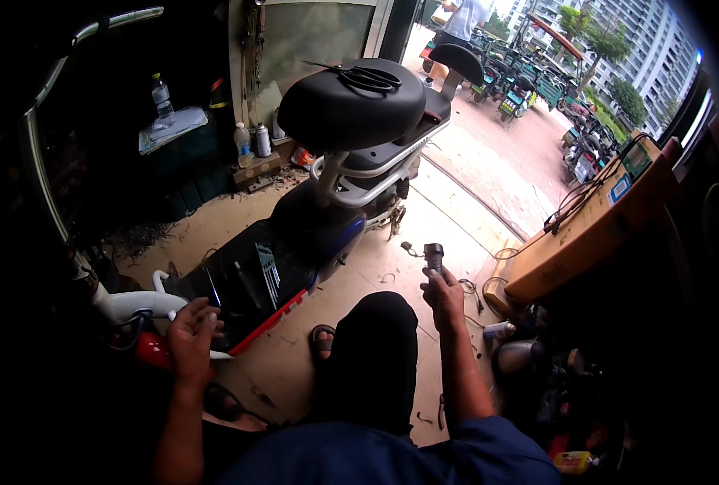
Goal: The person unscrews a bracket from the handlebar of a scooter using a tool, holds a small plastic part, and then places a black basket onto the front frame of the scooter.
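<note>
My right hand (pixel 443 297) is closed round a small black flashlight (pixel 433 257), its wide head pointing up and away from me. My left hand (pixel 193 331) hovers beside the white front tube (pixel 145 305) of an electric scooter, fingers loosely bent and apart, with nothing clearly in it. On the scooter's black footboard (pixel 295 283) lies a set of hex keys (pixel 269 273) in a teal holder, next to a dark tool too dim to name. Black-handled scissors (pixel 369 79) rest on the scooter's seat (pixel 351 113).
An orange-brown box (pixel 586 222) with cables on it stands at the right. Bottles and a spray can (pixel 263 141) line a low ledge at the back. Dark clutter fills the lower right. Beyond the doorway are parked scooters (pixel 514 93) and a person (pixel 460 24).
</note>
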`<state>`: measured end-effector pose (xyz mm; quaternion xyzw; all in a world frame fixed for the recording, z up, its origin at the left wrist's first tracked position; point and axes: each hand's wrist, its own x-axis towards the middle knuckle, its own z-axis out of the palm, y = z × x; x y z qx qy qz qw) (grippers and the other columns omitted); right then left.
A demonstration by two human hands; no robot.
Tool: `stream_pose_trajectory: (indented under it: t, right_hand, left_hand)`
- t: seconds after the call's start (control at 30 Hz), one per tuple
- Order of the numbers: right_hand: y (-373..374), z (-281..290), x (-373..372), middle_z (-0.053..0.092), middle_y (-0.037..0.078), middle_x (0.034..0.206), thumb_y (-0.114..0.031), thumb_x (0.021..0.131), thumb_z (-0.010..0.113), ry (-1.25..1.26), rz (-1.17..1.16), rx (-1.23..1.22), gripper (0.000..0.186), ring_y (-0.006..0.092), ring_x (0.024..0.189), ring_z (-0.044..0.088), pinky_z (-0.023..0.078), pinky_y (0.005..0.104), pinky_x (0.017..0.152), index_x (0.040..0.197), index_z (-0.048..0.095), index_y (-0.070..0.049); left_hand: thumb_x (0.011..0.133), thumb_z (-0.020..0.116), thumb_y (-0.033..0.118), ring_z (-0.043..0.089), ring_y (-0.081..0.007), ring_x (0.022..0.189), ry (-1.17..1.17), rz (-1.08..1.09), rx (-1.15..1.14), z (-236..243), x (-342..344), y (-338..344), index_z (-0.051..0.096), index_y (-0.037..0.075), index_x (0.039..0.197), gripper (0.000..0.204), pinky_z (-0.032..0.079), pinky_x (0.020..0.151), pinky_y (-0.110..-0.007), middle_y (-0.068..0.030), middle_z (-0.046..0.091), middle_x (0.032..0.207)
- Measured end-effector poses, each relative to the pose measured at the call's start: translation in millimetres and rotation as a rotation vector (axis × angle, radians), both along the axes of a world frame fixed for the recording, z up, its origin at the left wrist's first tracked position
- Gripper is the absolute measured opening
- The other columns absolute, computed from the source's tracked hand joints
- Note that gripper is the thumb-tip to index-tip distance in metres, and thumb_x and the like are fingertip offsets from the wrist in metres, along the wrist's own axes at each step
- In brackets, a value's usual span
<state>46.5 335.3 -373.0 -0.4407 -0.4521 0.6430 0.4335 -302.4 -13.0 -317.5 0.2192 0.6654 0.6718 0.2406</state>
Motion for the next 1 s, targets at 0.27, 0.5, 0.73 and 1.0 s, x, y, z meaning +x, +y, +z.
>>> stream_pose_trajectory:
  t: [0.27, 0.5, 0.73, 1.0]
  right_hand:
    - [-119, -191, 66, 0.072, 0.01, 0.09, -0.018, 0.097, 0.069, 0.079, -0.076, -0.849, 0.028, 0.0214, 0.07, 0.067, 0.055, 0.0329, 0.063, 0.113, 0.07, 0.005]
    - [-142, -232, 86, 0.072, 0.011, 0.089, -0.017, 0.097, 0.069, -0.059, 0.085, -0.92, 0.027, 0.0222, 0.071, 0.068, 0.055, 0.0337, 0.064, 0.111, 0.071, 0.005]
    - [-146, -238, 90, 0.071, 0.011, 0.088, -0.017, 0.096, 0.069, -0.086, 0.134, -0.915, 0.025, 0.0231, 0.071, 0.068, 0.056, 0.0345, 0.064, 0.11, 0.071, 0.004]
    - [-152, -271, 104, 0.071, 0.011, 0.087, -0.016, 0.096, 0.069, -0.047, 0.169, -0.845, 0.024, 0.0241, 0.072, 0.069, 0.057, 0.0354, 0.065, 0.108, 0.072, 0.004]
  left_hand:
    - [0.097, 0.071, 0.007, 0.069, -0.0113, 0.088, 0.006, 0.094, -0.161, -27, -15, 5, 0.062, -0.004, 0.132, 0.038, 0.058, 0.071, -0.025, -0.0076, 0.072, 0.107]
    - [0.091, 0.075, 0.007, 0.071, -0.0189, 0.085, 0.278, 0.177, -0.283, -83, -32, 5, 0.066, -0.003, 0.127, 0.039, 0.058, 0.076, -0.032, -0.0115, 0.074, 0.103]
    - [0.087, 0.075, 0.005, 0.072, -0.0353, 0.101, 0.776, 0.185, -0.52, -93, -70, 58, 0.066, -0.001, 0.127, 0.042, 0.057, 0.091, -0.042, -0.0227, 0.07, 0.118]
    - [0.088, 0.071, 0.008, 0.067, -0.0439, 0.104, 0.734, 0.354, -0.976, -192, -187, 125, 0.075, 0.002, 0.102, 0.016, 0.056, 0.091, -0.049, -0.0252, 0.068, 0.109]
